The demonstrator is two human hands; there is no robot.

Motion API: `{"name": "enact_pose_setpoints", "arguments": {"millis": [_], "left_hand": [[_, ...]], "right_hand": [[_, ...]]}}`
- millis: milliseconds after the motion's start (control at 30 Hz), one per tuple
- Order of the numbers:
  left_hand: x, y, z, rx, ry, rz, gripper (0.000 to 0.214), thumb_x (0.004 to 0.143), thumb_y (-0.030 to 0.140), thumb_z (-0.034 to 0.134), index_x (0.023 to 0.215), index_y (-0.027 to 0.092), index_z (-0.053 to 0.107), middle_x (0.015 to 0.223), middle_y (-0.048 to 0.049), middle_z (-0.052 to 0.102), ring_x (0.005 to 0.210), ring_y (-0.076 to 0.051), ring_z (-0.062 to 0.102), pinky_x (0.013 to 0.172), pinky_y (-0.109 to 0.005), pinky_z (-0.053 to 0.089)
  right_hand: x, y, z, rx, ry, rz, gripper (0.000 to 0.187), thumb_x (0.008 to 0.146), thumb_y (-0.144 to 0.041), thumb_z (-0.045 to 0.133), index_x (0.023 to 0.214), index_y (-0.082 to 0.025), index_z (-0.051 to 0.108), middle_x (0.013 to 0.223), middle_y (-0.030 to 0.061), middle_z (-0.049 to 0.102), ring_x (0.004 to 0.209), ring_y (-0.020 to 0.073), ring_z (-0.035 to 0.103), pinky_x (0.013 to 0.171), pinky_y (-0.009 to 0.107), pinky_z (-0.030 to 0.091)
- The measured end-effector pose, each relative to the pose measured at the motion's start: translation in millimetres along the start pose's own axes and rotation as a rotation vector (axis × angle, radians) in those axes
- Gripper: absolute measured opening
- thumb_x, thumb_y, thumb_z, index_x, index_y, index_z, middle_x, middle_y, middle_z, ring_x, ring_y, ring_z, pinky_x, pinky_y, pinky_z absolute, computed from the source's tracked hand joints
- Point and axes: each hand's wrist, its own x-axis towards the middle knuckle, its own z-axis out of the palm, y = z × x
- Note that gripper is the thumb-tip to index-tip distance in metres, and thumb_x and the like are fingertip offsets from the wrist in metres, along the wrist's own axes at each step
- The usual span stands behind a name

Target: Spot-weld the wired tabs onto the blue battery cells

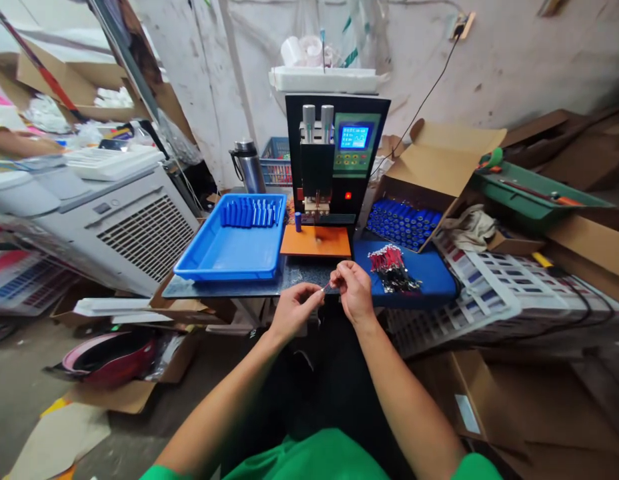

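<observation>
The wire (327,285) is a thin reddish line between the left hand (297,308) and the right hand (356,288), each pinching it narrowly between thumb and finger, its ends lost behind the fingertips (how much more of it the right hand covers, I cannot tell). The writing on the screen (354,137) is too small to read, and the tip area of the machine (317,170) blurs into brown and metal parts above the plate (309,247), where one cell (298,222) stands upright at the far left. Cells in the box (437,160) are partly hidden by its walls, and single leads in the bundle (393,263) cannot be told apart. At the left border another person's arm (19,143) is cut off. The hands are just in front of the table (219,288), near its front edge, with a short gap to the near edge of the plate. The tray (239,250) bounds the left side, its row of cells standing towards the back; the bundle, on the blue mat (434,279), bounds the right, near the right hand but apart from it
</observation>
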Motion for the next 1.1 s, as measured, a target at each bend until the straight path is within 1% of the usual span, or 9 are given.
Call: {"name": "enact_pose_setpoints", "arguments": {"millis": [167,300,400,567,667,800,900,1000,1100], "left_hand": [[5,1,4.9,-0.073,0.044,-0.054,0.037,0.074,0.052,0.073,0.071,0.015,0.068,0.059,-0.0017,0.063,0.051,-0.01,0.049,0.05,-0.023,0.039],[15,0,-1.3,-0.123,0.058,-0.111,0.034,0.069,0.048,0.075,0.069,0.015,0.066,0.057,-0.0001,0.059,0.05,-0.009,0.046,0.048,-0.021,0.035],[25,-2,-6.5,-0.168,0.04,-0.141,0.03,0.068,0.043,0.074,0.065,0.015,0.063,0.053,0.0023,0.054,0.048,-0.008,0.042,0.046,-0.02,0.03],[34,-3,-11.2,-0.187,0.015,-0.175,0.027,0.067,0.039,0.071,0.061,0.015,0.059,0.049,0.0036,0.049,0.044,-0.007,0.037,0.045,-0.021,0.027],[46,2,-21.1,-0.1,-0.008,-0.133,0.028,0.072,0.042,0.068,0.068,0.015,0.062,0.055,0.0019,0.054,0.047,-0.008,0.041,0.047,-0.022,0.031],[93,9,-44.9,0.146,0.271,0.153,0.028,0.075,0.038,0.07,0.091,0.016,0.065,0.078,-0.0025,0.064,0.068,-0.014,0.056,0.065,-0.026,0.045],[144,5,-56.9,0.271,0.442,0.205,0.044,0.068,0.026,0.077,0.107,0.014,0.062,0.1,-0.0089,0.065,0.087,-0.02,0.061,0.079,-0.031,0.048],[179,-6,-56.7,0.35,0.423,0.182,0.05,0.062,0.017,0.08,0.109,0.011,0.062,0.106,-0.0125,0.066,0.092,-0.022,0.061,0.084,-0.033,0.047],[186,-19,-47.8,0.399,0.343,0.164,0.021,0.073,0.017,0.07,0.093,0.012,0.066,0.088,-0.0072,0.068,0.079,-0.019,0.06,0.078,-0.031,0.046]], "right_hand": [[1,5,-5,-0.034,-0.016,-0.005,0.028,0.078,-0.046,0.069,0.078,-0.021,0.056,0.066,-0.002,0.056,0.056,0.0121,0.05,0.057,0.026,0.044],[2,6,-11,-0.141,-0.164,-0.032,0.03,0.081,-0.05,0.066,0.089,-0.021,0.063,0.078,0.001,0.062,0.065,0.0149,0.056,0.063,0.028,0.048],[3,8,-10,-0.306,-0.245,-0.087,0.026,0.078,-0.045,0.072,0.087,-0.021,0.066,0.079,0.0011,0.064,0.067,0.0156,0.057,0.065,0.029,0.047],[9,16,-4,-0.413,-0.234,-0.197,0.019,0.08,-0.039,0.07,0.077,-0.02,0.066,0.073,0.0011,0.064,0.066,0.0166,0.056,0.064,0.029,0.045],[17,17,-3,-0.417,-0.197,-0.202,0.02,0.08,-0.039,0.07,0.078,-0.02,0.067,0.073,0.0021,0.065,0.066,0.0174,0.058,0.064,0.03,0.045],[29,12,-7,-0.34,-0.093,-0.183,0.024,0.079,-0.043,0.072,0.077,-0.019,0.066,0.071,0.0026,0.065,0.067,0.0178,0.059,0.065,0.031,0.048],[36,12,-10,-0.286,-0.06,-0.165,0.027,0.077,-0.044,0.074,0.076,-0.019,0.065,0.069,0.0024,0.064,0.065,0.0173,0.058,0.065,0.031,0.048],[39,14,-13,-0.259,-0.038,-0.156,0.029,0.075,-0.045,0.076,0.077,-0.018,0.065,0.069,0.0025,0.064,0.065,0.0167,0.058,0.065,0.03,0.048],[41,15,-17,-0.256,-0.024,-0.153,0.029,0.075,-0.045,0.075,0.077,-0.018,0.064,0.068,0.0024,0.064,0.064,0.0165,0.058,0.064,0.03,0.048]]}}
